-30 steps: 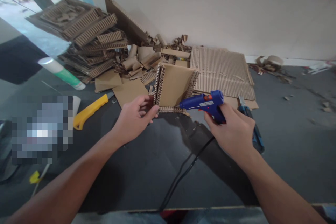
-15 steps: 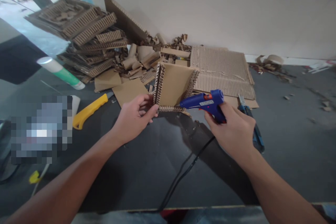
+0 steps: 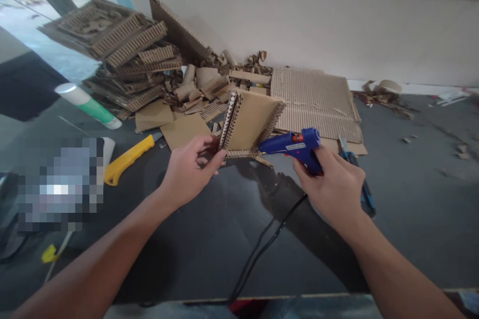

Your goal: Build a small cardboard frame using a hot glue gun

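My left hand (image 3: 192, 167) pinches the lower left corner of a shallow cardboard box (image 3: 254, 119) with corrugated edge strips around a smooth brown panel. The box is tilted, its panel leaning back and its lower edge toward me. In my right hand (image 3: 335, 182) is a blue hot glue gun (image 3: 295, 144), with a small red light showing on its side. Its nozzle is at the lower right corner of the box; whether it touches the cardboard I cannot tell. A black cord (image 3: 262, 246) runs over the dark table (image 3: 209, 249) below the gun.
Stacked cardboard pieces (image 3: 127, 55) rise at the back left beside curled scraps (image 3: 202, 79). A corrugated sheet (image 3: 314, 102) lies behind the gun. A yellow-handled cutter (image 3: 130, 159) and white-green tube (image 3: 90, 107) lie left; a blue cutter (image 3: 361, 179) lies by my right wrist.
The box has tilted, its upper edge shifting slightly right. The glue gun's nozzle stays by the lower right corner, and both hands are almost where they were.
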Action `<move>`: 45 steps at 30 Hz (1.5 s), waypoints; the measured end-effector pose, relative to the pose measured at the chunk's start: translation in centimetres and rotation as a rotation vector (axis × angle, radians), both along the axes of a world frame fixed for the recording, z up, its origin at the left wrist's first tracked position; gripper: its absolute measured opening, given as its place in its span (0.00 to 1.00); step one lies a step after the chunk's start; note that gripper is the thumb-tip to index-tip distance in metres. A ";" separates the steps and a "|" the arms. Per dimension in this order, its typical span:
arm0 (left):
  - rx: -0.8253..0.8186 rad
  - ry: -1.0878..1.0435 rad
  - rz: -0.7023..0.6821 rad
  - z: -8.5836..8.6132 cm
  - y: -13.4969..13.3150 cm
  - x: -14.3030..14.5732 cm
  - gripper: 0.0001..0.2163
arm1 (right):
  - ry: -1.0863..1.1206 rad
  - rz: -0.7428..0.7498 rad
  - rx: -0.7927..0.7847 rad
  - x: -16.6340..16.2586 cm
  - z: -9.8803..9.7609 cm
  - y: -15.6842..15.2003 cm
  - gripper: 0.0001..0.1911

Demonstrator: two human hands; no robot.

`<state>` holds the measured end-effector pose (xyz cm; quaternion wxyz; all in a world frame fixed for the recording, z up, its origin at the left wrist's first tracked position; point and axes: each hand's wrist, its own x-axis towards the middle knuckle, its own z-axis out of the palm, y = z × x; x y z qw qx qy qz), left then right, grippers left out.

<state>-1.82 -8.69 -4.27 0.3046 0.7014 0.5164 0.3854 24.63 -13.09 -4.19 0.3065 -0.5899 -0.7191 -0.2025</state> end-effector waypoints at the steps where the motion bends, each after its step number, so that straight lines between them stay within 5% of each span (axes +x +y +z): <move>1: 0.014 0.012 0.001 0.0 -0.1 0.0 0.12 | -0.005 -0.005 -0.004 0.0 0.0 0.0 0.11; 31: 0.260 0.258 0.006 -0.1 -0.7 0.2 0.09 | -0.262 0.083 0.118 -0.3 0.8 -0.7 0.15; 41: -0.011 -0.061 0.131 0.0 -0.2 0.3 0.14 | 0.032 -0.093 0.151 -0.7 0.5 -0.3 0.09; 45: -0.189 -0.238 0.113 0.1 0.6 -0.1 0.16 | 0.289 -0.066 -0.042 -0.6 0.5 0.4 0.13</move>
